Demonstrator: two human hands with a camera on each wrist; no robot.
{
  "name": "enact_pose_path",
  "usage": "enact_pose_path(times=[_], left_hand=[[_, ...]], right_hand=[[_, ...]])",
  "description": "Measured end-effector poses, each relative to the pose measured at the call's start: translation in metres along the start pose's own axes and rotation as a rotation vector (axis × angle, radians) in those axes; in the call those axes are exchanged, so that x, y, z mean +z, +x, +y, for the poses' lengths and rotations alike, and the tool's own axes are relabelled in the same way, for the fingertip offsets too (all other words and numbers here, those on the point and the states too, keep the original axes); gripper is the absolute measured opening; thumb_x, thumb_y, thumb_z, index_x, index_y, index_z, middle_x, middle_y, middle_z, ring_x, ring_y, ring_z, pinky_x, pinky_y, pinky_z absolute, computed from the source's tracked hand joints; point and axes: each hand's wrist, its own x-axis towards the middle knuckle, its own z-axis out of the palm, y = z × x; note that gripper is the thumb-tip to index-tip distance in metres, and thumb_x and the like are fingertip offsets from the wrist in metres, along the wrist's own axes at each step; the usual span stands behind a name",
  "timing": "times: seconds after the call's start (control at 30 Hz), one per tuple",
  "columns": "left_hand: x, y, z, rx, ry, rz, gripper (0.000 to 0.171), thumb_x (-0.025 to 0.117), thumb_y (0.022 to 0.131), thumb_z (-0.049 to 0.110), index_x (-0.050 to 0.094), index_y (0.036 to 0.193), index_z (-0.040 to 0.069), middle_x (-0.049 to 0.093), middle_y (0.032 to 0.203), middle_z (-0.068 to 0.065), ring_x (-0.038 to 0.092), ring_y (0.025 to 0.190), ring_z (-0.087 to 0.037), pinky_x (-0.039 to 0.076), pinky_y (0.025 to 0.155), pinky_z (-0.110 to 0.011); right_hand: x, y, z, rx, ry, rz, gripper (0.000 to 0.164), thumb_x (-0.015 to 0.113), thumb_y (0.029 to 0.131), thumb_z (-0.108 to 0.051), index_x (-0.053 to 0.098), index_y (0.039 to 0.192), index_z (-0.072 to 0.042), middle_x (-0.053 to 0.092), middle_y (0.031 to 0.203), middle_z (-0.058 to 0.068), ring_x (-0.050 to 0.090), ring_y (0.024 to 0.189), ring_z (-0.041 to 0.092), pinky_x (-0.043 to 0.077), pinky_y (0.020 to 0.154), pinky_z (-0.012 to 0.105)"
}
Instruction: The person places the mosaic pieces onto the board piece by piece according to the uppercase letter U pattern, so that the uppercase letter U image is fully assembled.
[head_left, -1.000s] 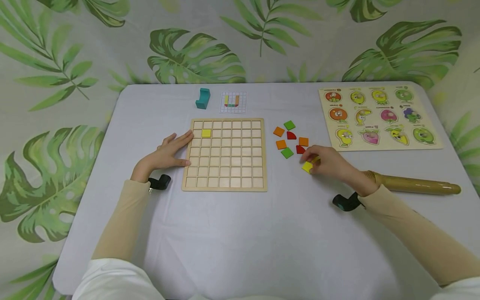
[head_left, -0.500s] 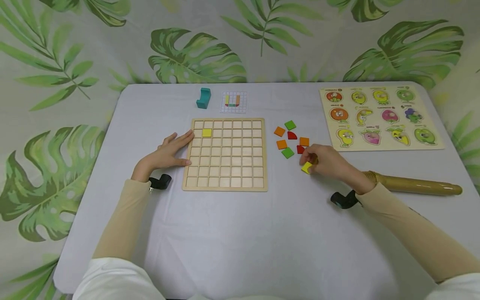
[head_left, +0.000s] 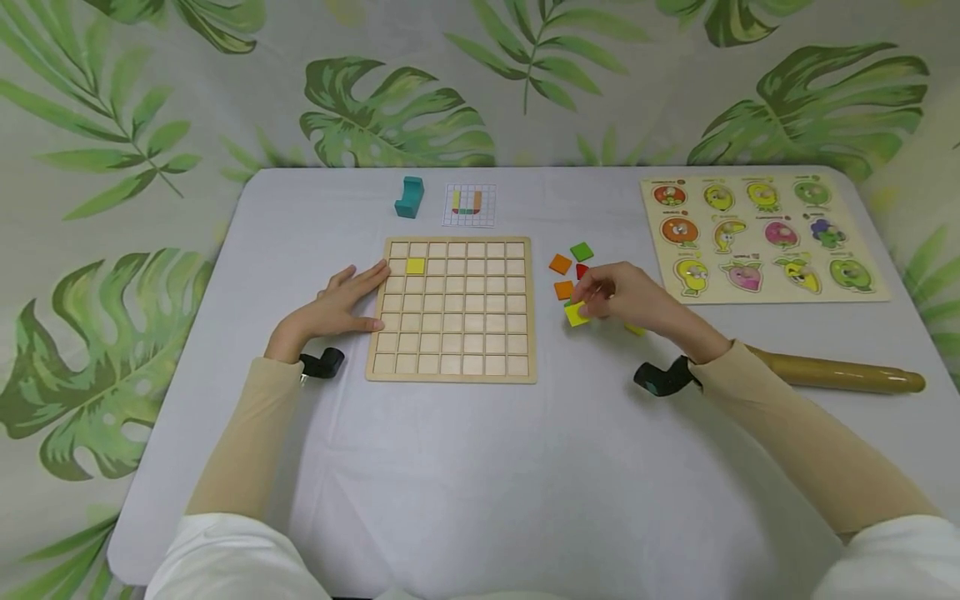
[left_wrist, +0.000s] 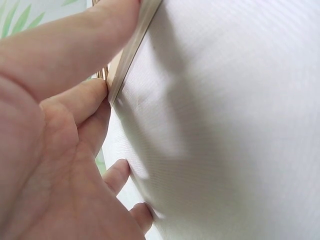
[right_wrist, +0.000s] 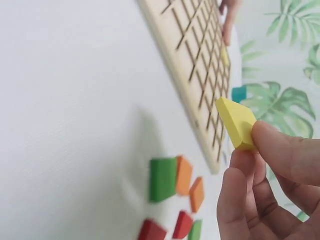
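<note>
Between thumb and fingertips, my right hand [head_left: 626, 296] pinches a yellow square tile [right_wrist: 235, 122], lifted off the table just right of the wooden grid board [head_left: 454, 342]. On that board, one yellow tile [head_left: 416, 266] lies in a cell of the second row. My left hand [head_left: 337, 304] rests at the board's left edge with fingers spread, thumb and fingertips touching the rim [left_wrist: 122, 70]. Beneath and around my right hand lie loose tiles: a green tile [head_left: 582, 251], orange tiles [head_left: 560, 264], a red quarter-round piece [right_wrist: 183, 225] and a yellow tile [head_left: 635, 329], partly hidden.
Behind the board lie a pattern card [head_left: 469, 205] with a coloured U shape and a teal block [head_left: 409, 197]. A fruit puzzle board [head_left: 776, 283] sits at the back right. A brown rod-like object [head_left: 840, 372] lies behind my right forearm.
My right hand has picked up a yellow tile and moved left and slightly away from me with it, leaving another yellow tile behind. My left hand stays at the board's edge.
</note>
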Motion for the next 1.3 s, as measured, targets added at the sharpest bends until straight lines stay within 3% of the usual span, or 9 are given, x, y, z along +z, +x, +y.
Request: enact_pose_path(times=[0.3, 0.57, 0.8, 1.07, 1.3], left_hand=[[0.002, 0.001, -0.001, -0.02, 0.008, -0.011, 0.089, 0.068, 0.09, 0.031, 0.01, 0.155, 0.013, 0.0, 0.16, -0.005, -0.014, 0.141, -0.04, -0.001, 0.098, -0.073], [0.001, 0.001, 0.002, -0.016, -0.006, -0.013, 0.09, 0.068, 0.089, 0.03, 0.01, 0.155, 0.012, 0.0, 0.16, -0.006, -0.014, 0.14, -0.04, -0.001, 0.099, -0.073], [0.001, 0.001, 0.002, -0.025, 0.012, -0.009, 0.09, 0.068, 0.089, 0.032, 0.011, 0.155, 0.011, 0.001, 0.16, -0.007, -0.014, 0.141, -0.041, 0.0, 0.098, -0.073], [0.0, 0.002, 0.0, -0.042, 0.015, -0.014, 0.091, 0.068, 0.089, 0.033, 0.01, 0.155, 0.014, 0.0, 0.161, -0.004, -0.014, 0.141, -0.04, 0.0, 0.098, -0.074], [-0.001, 0.001, -0.002, -0.042, 0.005, -0.011, 0.091, 0.068, 0.089, 0.033, 0.01, 0.155, 0.014, 0.0, 0.161, -0.003, -0.014, 0.141, -0.039, -0.001, 0.097, -0.074]], right_hand=[[0.024, 0.041, -0.024, -0.036, 0.12, -0.03, 0.011, 0.066, 0.086, 0.003, 0.065, 0.097, 0.005, 0.064, 0.094, 0.014, 0.061, 0.077, 0.035, 0.053, 0.07, 0.041], [0.054, 0.084, -0.047, -0.094, 0.134, -0.014, 0.009, 0.068, 0.086, 0.0, 0.067, 0.095, 0.003, 0.062, 0.092, 0.012, 0.057, 0.075, 0.02, 0.048, 0.067, 0.025], [0.084, 0.117, -0.065, -0.091, 0.147, -0.01, 0.007, 0.065, 0.087, -0.001, 0.067, 0.094, 0.001, 0.061, 0.086, 0.01, 0.056, 0.072, 0.019, 0.05, 0.065, 0.027], [0.111, 0.149, -0.079, -0.093, 0.119, 0.01, 0.006, 0.065, 0.088, -0.001, 0.067, 0.093, 0.001, 0.061, 0.083, 0.009, 0.054, 0.063, 0.017, 0.044, 0.057, 0.024], [0.128, 0.163, -0.086, -0.099, -0.028, 0.044, 0.004, 0.066, 0.086, 0.0, 0.067, 0.09, 0.0, 0.062, 0.079, 0.007, 0.055, 0.065, 0.014, 0.044, 0.061, 0.022]])
